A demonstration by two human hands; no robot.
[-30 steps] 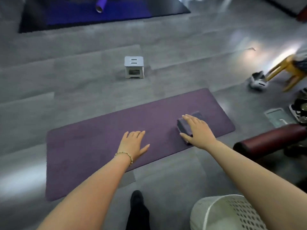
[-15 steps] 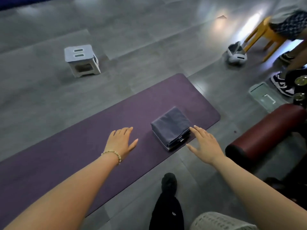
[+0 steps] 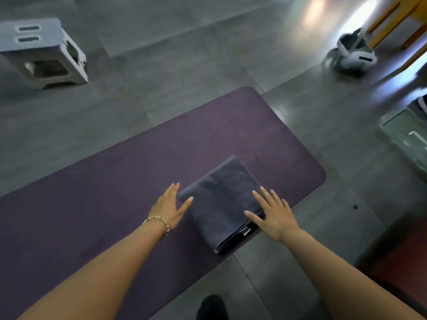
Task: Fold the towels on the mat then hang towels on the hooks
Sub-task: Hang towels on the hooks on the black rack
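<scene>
A folded dark grey towel (image 3: 221,202) lies as a thick square stack on the purple mat (image 3: 115,181), near the mat's right end and front edge. My left hand (image 3: 169,207), with a bead bracelet at the wrist, lies flat on the mat against the towel's left edge, fingers straight. My right hand (image 3: 272,213) is spread flat with its fingers on the towel's right side. Neither hand holds anything. No hooks are in view.
A small grey step stool (image 3: 44,54) stands on the grey floor at the far left. A white headset (image 3: 353,51) lies at the far right beside yellow chair legs (image 3: 392,21). A pale green flat box (image 3: 406,139) sits at the right edge. My dark shoe (image 3: 211,307) shows at the bottom.
Both hands have closed in on the towel from either side: the left now touches its left edge, the right has gone back onto its right side. The camera has moved closer and lower.
</scene>
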